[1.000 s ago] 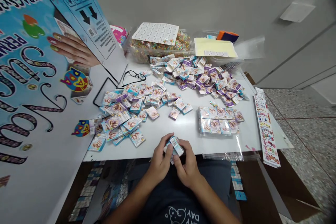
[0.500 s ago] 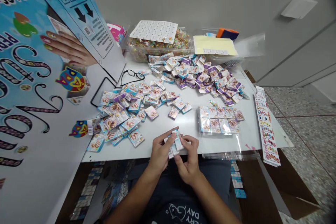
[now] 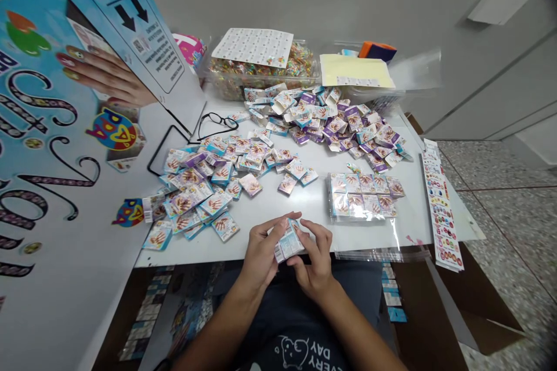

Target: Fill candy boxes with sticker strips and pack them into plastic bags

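We pinch little boxes (image 3: 289, 243) between our left hand (image 3: 261, 248) and right hand (image 3: 317, 255), by the near edge of the surface (image 3: 261, 208).

Small carton between two hands

Just below the middle of the frame, I can see the small carton (image 3: 288, 243) held between the hands (image 3: 260, 250). It is white and pale blue, its upturned face divided into panels with darker print toward the lower left. It sits turned at a slant, edges partly covered. Whether it's one box or several together, I can't tell.
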Tool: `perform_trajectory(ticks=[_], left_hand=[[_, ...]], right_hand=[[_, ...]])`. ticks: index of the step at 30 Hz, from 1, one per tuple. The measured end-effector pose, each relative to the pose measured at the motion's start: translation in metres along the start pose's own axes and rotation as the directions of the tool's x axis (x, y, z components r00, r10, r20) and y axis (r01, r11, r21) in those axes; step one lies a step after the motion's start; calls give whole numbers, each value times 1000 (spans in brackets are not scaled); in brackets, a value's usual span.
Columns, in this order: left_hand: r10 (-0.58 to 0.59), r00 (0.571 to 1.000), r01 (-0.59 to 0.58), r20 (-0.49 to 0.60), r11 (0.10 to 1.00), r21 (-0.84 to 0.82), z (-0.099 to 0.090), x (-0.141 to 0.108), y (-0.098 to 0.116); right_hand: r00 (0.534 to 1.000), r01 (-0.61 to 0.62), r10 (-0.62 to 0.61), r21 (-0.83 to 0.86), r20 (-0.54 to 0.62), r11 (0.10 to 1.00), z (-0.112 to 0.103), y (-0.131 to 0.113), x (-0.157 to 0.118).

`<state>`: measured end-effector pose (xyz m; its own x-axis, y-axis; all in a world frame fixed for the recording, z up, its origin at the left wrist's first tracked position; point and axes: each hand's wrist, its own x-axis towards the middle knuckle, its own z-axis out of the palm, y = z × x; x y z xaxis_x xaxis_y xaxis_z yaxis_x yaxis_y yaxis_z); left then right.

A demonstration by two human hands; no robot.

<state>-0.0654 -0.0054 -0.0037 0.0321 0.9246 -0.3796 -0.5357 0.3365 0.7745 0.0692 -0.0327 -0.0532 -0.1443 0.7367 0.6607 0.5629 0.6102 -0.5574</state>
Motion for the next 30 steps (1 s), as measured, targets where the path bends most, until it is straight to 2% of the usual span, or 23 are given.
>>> perform_trajectory(ticks=[6, 9, 12, 14, 16, 17, 18, 19, 20, 21, 24, 25, 26, 27, 28, 30], left_hand=[[85, 987, -82, -136, 996, 26, -1, -6, -12], [114, 981, -94, -155, 987, 129, -4, -13, -22], [132, 983, -93, -125, 957, 274, -6, -24, -30], [165, 985, -133, -58, 923, 361, -5, -33, -33], [265, 960, -278, 94, 848, 451, -3, -42, -33], [327, 923, -385, 203, 786, 483, -1, -45, -34], [382, 868, -496, 319, 712, 496, 1, -48, -35], [425, 801, -595, 420, 633, 495, 4, -49, -37], [456, 733, -678, 504, 548, 489, 8, -49, -40], [477, 669, -743, 570, 457, 489, 14, -49, -44], [474, 484, -869, 736, 166, 465, 37, -46, -61], [435, 430, -896, 791, 95, 435, 45, -45, -68], [383, 388, -914, 838, 46, 402, 53, -44, -75], [326, 364, -925, 873, 16, 380, 61, -43, -82], [269, 354, -929, 896, -7, 370, 68, -42, -88], [183, 367, -923, 912, -49, 381, 79, -38, -99]], right_hand=[[990, -112, 122, -137, 69, 984, 2, -12, -15], [994, -53, 67, -142, 91, 988, -6, -19, -22], [996, -2, 17, -182, 83, 983, -19, -29, -25], [997, -23, 36, -160, 75, 987, -32, -37, -25], [994, -101, 103, -73, 25, 992, -47, -45, -25], [987, -160, 160, -22, -20, 987, -55, -47, -26], [968, -237, 238, 14, -81, 971, -64, -49, -27], [933, -325, 325, 30, -156, 945, -72, -48, -28], [878, -420, 413, 26, -241, 907, -81, -45, -30], [802, -519, 493, 15, -337, 855, -89, -40, -31], [490, -761, 656, 84, -574, 643, -111, -12, -32], [400, -803, 691, 134, -603, 581, -117, 0, -31], [338, -826, 716, 171, -611, 537, -123, 11, -30], [315, -838, 724, 178, -613, 516, -128, 22, -30], [329, -845, 713, 144, -619, 515, -132, 31, -29], [402, -855, 650, -9, -645, 519, -140, 46, -29]])
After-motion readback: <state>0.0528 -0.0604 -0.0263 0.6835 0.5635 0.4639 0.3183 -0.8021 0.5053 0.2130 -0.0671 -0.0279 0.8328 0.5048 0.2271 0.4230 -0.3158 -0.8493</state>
